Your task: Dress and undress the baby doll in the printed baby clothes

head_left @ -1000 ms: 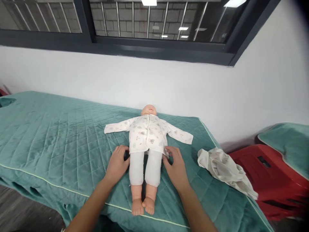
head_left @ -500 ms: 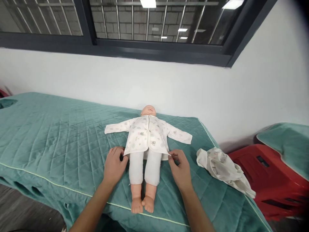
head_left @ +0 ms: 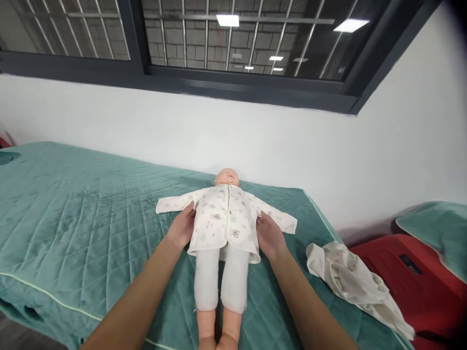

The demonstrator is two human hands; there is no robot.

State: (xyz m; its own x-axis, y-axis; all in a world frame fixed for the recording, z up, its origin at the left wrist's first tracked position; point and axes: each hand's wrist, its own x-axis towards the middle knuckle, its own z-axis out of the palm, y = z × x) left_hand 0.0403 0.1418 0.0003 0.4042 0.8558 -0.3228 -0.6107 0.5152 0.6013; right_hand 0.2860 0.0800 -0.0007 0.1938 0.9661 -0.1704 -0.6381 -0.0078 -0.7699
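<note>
A baby doll (head_left: 226,177) lies on its back on the green quilted bed cover, dressed in a white patterned jacket (head_left: 219,221) with its sleeves spread to both sides. White padded fabric covers the doll's upper legs (head_left: 207,282), while its lower legs are bare. My left hand (head_left: 184,226) is closed at the jacket's side, just below the sleeve on the left. On the opposite side, my right hand (head_left: 270,234) is closed on the jacket under the other sleeve. Some fingertips of both hands are hidden against the cloth.
A crumpled white garment (head_left: 353,282) lies at the bed's right edge, by a red plastic stool (head_left: 394,267) partly under green fabric (head_left: 434,228). Behind the green bed cover (head_left: 91,209) stand a white wall (head_left: 153,126) and a dark-framed barred window (head_left: 233,90).
Both hands have moved from the jacket's lower corners up to its sides beneath the sleeves. The camera view has shifted, so the doll's feet now reach the bottom edge.
</note>
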